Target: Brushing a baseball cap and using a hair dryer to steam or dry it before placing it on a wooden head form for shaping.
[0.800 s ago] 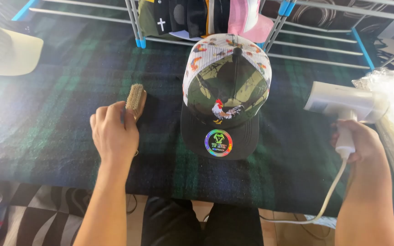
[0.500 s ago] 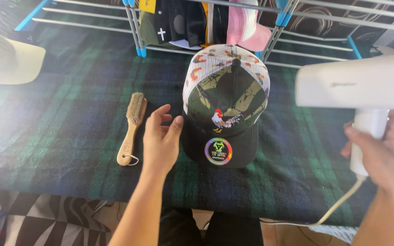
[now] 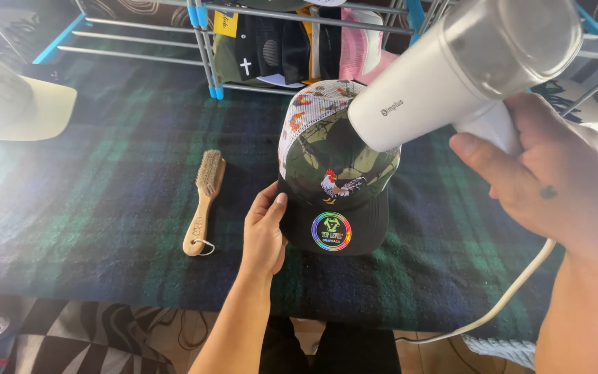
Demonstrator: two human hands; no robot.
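1. My left hand (image 3: 264, 232) rests flat, fingers together, against the left brim edge of the camouflage-and-white-mesh trucker cap with a rooster patch (image 3: 333, 166), steadying it on the dark green plaid cloth (image 3: 105, 194).
2. My right hand (image 3: 555, 173), fingers clamped round the handle, aims the white plastic hair dryer (image 3: 451, 76) at the crown.
3. I count one cap here, one dryer, one wooden bristle brush (image 3: 203, 201) lying apart to its left, and several caps on the rack (image 3: 292, 41).

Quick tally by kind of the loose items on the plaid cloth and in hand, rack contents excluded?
Caps: 2, the rooster cap and the cream cap
Brushes: 1, the wooden brush
Handheld dryers: 1, the white dryer
Total: 4
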